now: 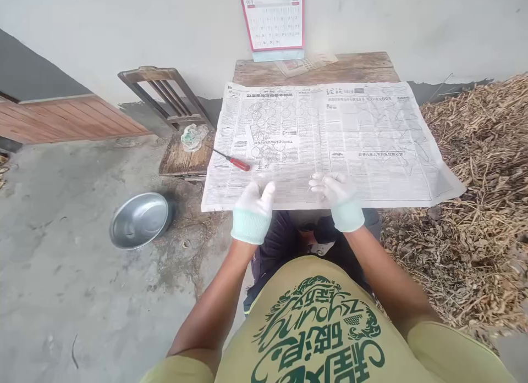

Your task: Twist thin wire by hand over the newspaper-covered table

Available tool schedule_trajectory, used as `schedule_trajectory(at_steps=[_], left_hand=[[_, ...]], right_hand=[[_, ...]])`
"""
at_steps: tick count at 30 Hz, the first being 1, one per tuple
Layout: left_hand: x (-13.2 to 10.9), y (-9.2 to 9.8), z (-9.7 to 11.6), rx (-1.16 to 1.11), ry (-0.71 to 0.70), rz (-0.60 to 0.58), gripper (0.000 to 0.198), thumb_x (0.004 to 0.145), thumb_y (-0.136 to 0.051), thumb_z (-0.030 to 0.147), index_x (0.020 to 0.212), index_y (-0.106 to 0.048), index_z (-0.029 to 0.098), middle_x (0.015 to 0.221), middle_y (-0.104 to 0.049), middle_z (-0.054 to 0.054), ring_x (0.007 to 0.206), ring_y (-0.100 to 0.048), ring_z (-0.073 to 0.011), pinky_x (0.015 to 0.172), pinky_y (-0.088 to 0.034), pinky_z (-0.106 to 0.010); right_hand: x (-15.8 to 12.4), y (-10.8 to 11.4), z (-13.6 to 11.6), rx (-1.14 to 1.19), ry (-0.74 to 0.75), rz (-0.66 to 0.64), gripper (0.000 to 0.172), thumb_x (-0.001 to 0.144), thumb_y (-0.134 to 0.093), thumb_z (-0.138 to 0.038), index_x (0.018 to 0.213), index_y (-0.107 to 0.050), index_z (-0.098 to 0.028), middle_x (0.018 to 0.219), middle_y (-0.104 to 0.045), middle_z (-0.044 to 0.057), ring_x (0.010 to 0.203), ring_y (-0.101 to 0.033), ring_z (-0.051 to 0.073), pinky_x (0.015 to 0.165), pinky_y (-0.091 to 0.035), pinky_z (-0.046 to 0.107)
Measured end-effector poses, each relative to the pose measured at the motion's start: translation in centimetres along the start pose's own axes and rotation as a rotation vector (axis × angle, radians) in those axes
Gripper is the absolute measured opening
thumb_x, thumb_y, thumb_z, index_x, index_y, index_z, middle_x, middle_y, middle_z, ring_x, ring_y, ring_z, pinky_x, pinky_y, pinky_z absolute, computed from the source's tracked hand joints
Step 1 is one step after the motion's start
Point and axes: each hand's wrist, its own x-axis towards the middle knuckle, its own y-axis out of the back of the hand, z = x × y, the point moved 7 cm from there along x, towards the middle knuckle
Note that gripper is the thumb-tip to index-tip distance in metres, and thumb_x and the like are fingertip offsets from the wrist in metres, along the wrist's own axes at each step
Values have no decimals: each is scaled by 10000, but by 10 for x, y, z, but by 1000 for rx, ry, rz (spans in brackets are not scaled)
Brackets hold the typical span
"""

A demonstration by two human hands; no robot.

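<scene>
My right hand [336, 190], in a white glove with a pale green cuff, pinches a short piece of thin wire [309, 183] over the near part of the newspaper [297, 193]. Gloved the same way, my left hand [254, 199] is at the paper's near edge, its thumb apart from the fingers and nothing visible in it. Beyond it lies a red-handled screwdriver [239, 164], its shaft pointing left. Many thin wire loops [259, 119] are spread on the left half of the paper. Longer bent wires [406, 136] lie on the right half.
The newspaper covers most of a wooden table [350, 68] against the wall. A calendar [275, 23] stands at the back. On the left are a wooden chair [173, 157] with a crumpled plastic bag [193, 137] and a metal basin [140, 221]. Dry plant stalks [474, 234] are heaped right.
</scene>
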Motion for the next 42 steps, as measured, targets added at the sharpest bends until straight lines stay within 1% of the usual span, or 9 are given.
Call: schedule_trajectory(at_steps=[5, 8, 15, 22, 28, 33, 35, 38, 42], left_hand=[[-18, -62, 9, -270, 103, -344, 654, 892, -620, 784, 1115, -719, 177, 1040, -816, -131, 839, -785, -258, 683, -620, -350], [-23, -82, 9, -417, 168, -429, 670, 839, -705, 765, 1129, -727, 161, 1057, -821, -142, 798, -783, -238, 632, -614, -323], [-30, -83, 19, -530, 129, -350, 514, 950, -657, 653, 1012, -786, 160, 881, -824, -92, 630, -721, -165, 618, -579, -303], [-26, -77, 25, -430, 102, -296, 532, 962, -608, 685, 872, -778, 189, 718, -768, -59, 621, -712, -188, 623, -574, -326], [-30, -82, 31, -345, 51, -464, 536, 923, -653, 709, 816, -787, 201, 641, -728, -54, 552, -665, -180, 593, -569, -327], [-33, -92, 27, -304, 74, -545, 553, 911, -662, 722, 842, -798, 190, 700, -759, -78, 594, -694, -190, 624, -598, -330], [-32, -95, 21, -318, 100, -529, 561, 903, -672, 724, 883, -803, 179, 738, -776, -87, 612, -703, -188, 642, -606, -327], [-35, -103, 14, -374, 123, -540, 549, 886, -703, 713, 924, -800, 174, 781, -788, -89, 637, -705, -183, 667, -611, -322], [-46, -116, 3, -504, 182, -606, 530, 901, -711, 679, 982, -788, 161, 848, -794, -94, 676, -704, -173, 687, -606, -314]], right_hand=[[-12, 7, -7, 104, 36, -4, 142, 876, -798, -353, 823, -717, -249, 1034, -789, 58, 966, -773, 263, 932, -641, 491], [-18, 12, -5, 144, 16, -1, 193, 846, -843, -395, 822, -720, -249, 1023, -788, 50, 936, -766, 247, 908, -646, 473], [-28, 21, 2, 110, -21, 1, 292, 804, -856, -496, 798, -695, -252, 1005, -761, 42, 904, -747, 219, 891, -643, 439], [-40, 26, 4, -194, -126, -138, 149, 899, -706, -364, 922, -738, -221, 1005, -785, 47, 879, -745, 188, 906, -607, 393], [-40, 34, -11, -677, -17, -109, 148, 932, -600, -255, 913, -745, -230, 1000, -787, 34, 962, -712, 213, 928, -534, 386], [-45, 27, -19, -958, 106, -272, 257, 1003, -526, -268, 855, -735, -247, 908, -762, 11, 883, -671, 203, 873, -464, 341], [-48, 29, -19, -986, 120, -275, 275, 1025, -505, -280, 891, -744, -253, 865, -750, 3, 843, -662, 196, 836, -450, 326], [-50, 34, -15, -949, 114, -180, 301, 1046, -483, -301, 908, -748, -264, 822, -747, -10, 795, -659, 187, 792, -446, 312], [-51, 35, -8, -916, 102, -113, 337, 1048, -476, -312, 815, -715, -264, 790, -738, -20, 751, -652, 178, 763, -443, 305]])
